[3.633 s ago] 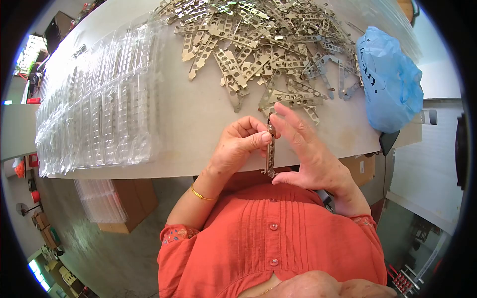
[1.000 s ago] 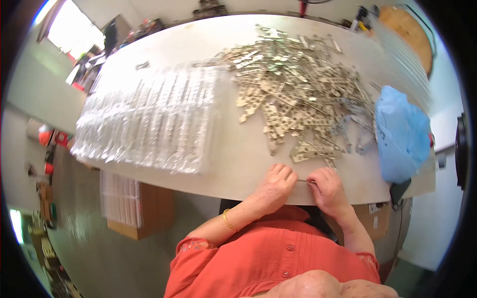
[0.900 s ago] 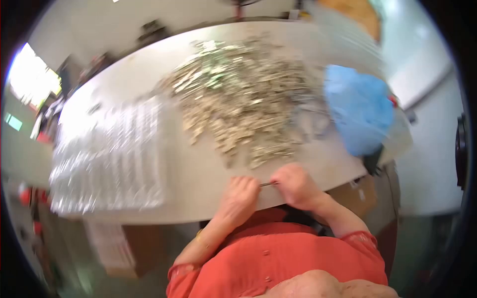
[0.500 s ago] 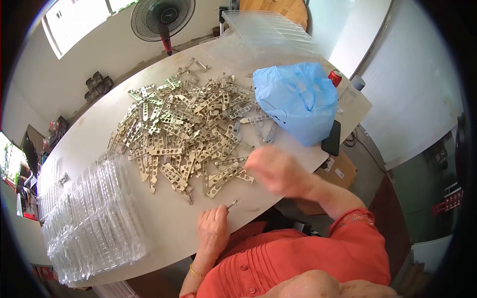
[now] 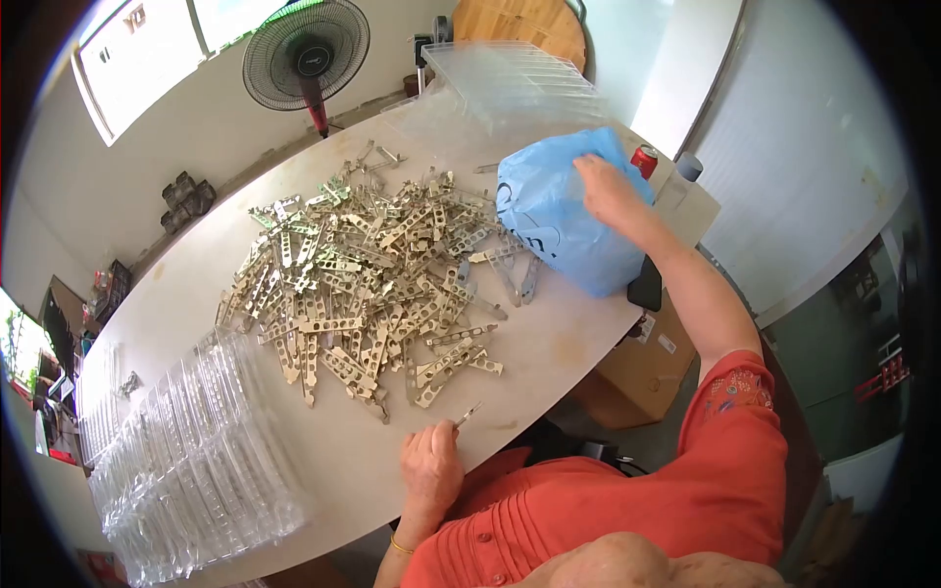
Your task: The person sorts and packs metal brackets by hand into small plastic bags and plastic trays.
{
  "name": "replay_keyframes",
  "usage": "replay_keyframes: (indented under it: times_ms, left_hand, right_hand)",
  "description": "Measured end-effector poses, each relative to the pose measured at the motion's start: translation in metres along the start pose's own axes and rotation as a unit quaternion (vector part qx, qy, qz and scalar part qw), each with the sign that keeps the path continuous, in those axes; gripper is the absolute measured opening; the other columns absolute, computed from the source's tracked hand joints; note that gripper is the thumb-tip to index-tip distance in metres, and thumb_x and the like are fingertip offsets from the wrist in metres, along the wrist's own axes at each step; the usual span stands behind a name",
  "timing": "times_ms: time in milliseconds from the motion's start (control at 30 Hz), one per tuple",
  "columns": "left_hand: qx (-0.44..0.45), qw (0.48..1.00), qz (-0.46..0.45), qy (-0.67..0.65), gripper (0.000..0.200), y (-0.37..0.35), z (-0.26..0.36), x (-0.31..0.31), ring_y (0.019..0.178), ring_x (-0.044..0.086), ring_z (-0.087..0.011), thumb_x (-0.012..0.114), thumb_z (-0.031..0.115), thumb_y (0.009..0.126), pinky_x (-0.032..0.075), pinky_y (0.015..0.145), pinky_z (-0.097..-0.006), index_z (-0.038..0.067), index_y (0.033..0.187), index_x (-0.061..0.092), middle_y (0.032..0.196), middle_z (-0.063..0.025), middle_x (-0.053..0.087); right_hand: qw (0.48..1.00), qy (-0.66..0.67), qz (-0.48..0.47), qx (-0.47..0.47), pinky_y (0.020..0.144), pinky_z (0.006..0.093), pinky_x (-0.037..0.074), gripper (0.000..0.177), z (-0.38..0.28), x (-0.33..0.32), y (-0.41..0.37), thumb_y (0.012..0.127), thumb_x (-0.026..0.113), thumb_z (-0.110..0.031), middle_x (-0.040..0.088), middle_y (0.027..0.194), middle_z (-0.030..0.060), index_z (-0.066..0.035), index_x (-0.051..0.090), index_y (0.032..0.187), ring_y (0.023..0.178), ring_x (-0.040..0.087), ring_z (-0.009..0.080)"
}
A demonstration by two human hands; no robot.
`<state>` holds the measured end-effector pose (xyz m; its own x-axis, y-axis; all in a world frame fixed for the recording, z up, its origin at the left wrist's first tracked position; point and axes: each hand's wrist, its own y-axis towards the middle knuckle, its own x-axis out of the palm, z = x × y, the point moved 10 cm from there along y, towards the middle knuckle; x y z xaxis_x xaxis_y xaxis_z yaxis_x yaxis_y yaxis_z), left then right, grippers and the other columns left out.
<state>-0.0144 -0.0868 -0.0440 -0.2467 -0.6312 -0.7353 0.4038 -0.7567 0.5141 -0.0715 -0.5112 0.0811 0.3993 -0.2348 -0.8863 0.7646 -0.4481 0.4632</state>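
Observation:
My left hand [image 5: 431, 468] is closed near the table's front edge, gripping a small thin metal tool [image 5: 469, 416] whose tip points up and right. My right hand [image 5: 610, 192] reaches over the blue plastic bag [image 5: 559, 211] and pinches at its upper right side; the fingertips touch the plastic. A large heap of perforated metal strips [image 5: 392, 235] lies in the middle of the table, left of the bag. Some strips sit against the bag's left side. What the bag holds is hidden.
Clear plastic trays [image 5: 196, 461] are stacked at the left of the table [image 5: 343, 470]. More clear plastic [image 5: 510, 83] lies at the back. A red can [image 5: 644, 161] and a dark phone [image 5: 645, 286] are beside the bag. A fan [image 5: 312, 61] stands behind.
My right hand has moved up and right from the table's front to the blue bag, whose shape has shifted. My left hand still holds the tool. The view has shifted slightly.

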Motion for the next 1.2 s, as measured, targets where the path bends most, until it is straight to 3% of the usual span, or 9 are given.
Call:
replay_keyframes:
  times_ms: [67,133,267,333,467,733,967,1133,1200]
  left_hand:
    - [0.002,1.0,0.004,-0.004,0.009,0.002,0.0,-0.001,0.063,0.055,-0.0257,0.065,0.006,0.089,0.041,0.061,-0.0382,0.007,0.092,0.057,0.069,-0.0068,0.053]
    - [0.003,1.0,0.008,-0.006,0.009,0.002,0.0,-0.002,0.063,0.055,-0.0257,0.065,0.005,0.088,0.041,0.061,-0.0383,0.007,0.093,0.057,0.07,-0.0069,0.053]
    - [-0.001,1.0,0.015,-0.02,0.011,0.0,-0.003,-0.001,0.065,0.056,-0.0267,0.065,0.004,0.088,0.041,0.062,-0.0391,0.006,0.096,0.057,0.073,-0.008,0.056]
    - [0.001,1.0,0.018,-0.02,0.012,-0.002,-0.003,-0.002,0.065,0.056,-0.0271,0.065,0.004,0.088,0.042,0.062,-0.0393,0.006,0.097,0.057,0.074,-0.0084,0.057]
    - [0.0,1.0,0.016,-0.023,0.014,-0.003,-0.004,-0.001,0.066,0.057,-0.0277,0.066,0.003,0.088,0.042,0.063,-0.0396,0.006,0.098,0.057,0.075,-0.0088,0.058]
    - [0.001,0.999,0.028,-0.02,0.016,-0.004,-0.003,-0.001,0.068,0.059,-0.0283,0.067,0.002,0.086,0.043,0.063,-0.0405,0.005,0.098,0.057,0.077,-0.009,0.06]
    - [0.0,0.999,0.038,-0.037,0.017,-0.005,-0.003,-0.003,0.07,0.061,-0.0291,0.067,-0.001,0.085,0.045,0.065,-0.0408,0.005,0.098,0.058,0.079,-0.0096,0.062]
    - [0.008,0.999,0.038,-0.035,0.017,-0.006,-0.003,-0.002,0.07,0.061,-0.0289,0.067,-0.001,0.085,0.044,0.064,-0.0407,0.005,0.098,0.058,0.078,-0.0098,0.061]
    - [0.007,0.998,0.044,-0.036,0.017,-0.006,-0.003,-0.003,0.069,0.06,-0.0289,0.067,-0.001,0.085,0.042,0.063,-0.0406,0.005,0.098,0.058,0.077,-0.01,0.061]
  right_hand:
    - [0.998,-0.007,0.047,-0.052,0.092,0.0465,0.05,0.028,-0.005,-0.009,0.011,0.085,0.048,0.006,0.066,0.109,0.0292,0.006,0.062,0.11,0.105,0.063,0.0438]
    - [0.992,0.094,-0.072,-0.037,0.086,0.0488,0.051,0.027,-0.007,0.02,0.025,0.077,0.055,0.002,0.067,0.095,0.0294,0.007,0.063,0.103,0.096,0.064,0.0466]
    - [0.994,0.043,-0.092,-0.037,0.088,0.0463,0.052,0.027,-0.028,0.036,0.023,0.076,0.061,-0.003,0.068,0.094,0.0272,0.008,0.064,0.101,0.098,0.066,0.0438]
    - [0.969,0.091,-0.227,-0.032,0.087,0.0451,0.054,0.028,-0.028,0.071,0.02,0.076,0.064,-0.008,0.069,0.095,0.0257,0.008,0.065,0.099,0.098,0.067,0.0417]
    - [0.976,-0.004,-0.22,0.006,0.083,0.0469,0.055,0.026,-0.037,0.046,0.018,0.076,0.064,-0.008,0.069,0.098,0.0265,0.006,0.066,0.098,0.093,0.068,0.0422]
    - [0.989,0.061,-0.134,-0.022,0.078,0.0493,0.054,0.025,-0.025,0.029,0.018,0.087,0.054,-0.017,0.067,0.088,0.0298,0.004,0.066,0.079,0.083,0.067,0.0446]
    - [0.977,0.185,-0.108,-0.005,0.078,0.049,0.052,0.021,-0.009,0.038,0.018,0.085,0.056,-0.016,0.067,0.086,0.0288,0.003,0.064,0.086,0.085,0.067,0.0427]
    - [0.986,0.002,-0.164,0.003,0.083,0.0471,0.053,0.02,-0.005,0.055,0.022,0.088,0.06,-0.016,0.07,0.095,0.0246,0.0,0.068,0.096,0.092,0.068,0.0407]
    - [0.994,0.007,-0.11,-0.005,0.08,0.0473,0.053,0.018,-0.005,0.05,0.023,0.087,0.062,-0.016,0.069,0.091,0.0242,0.001,0.065,0.09,0.089,0.068,0.0403]
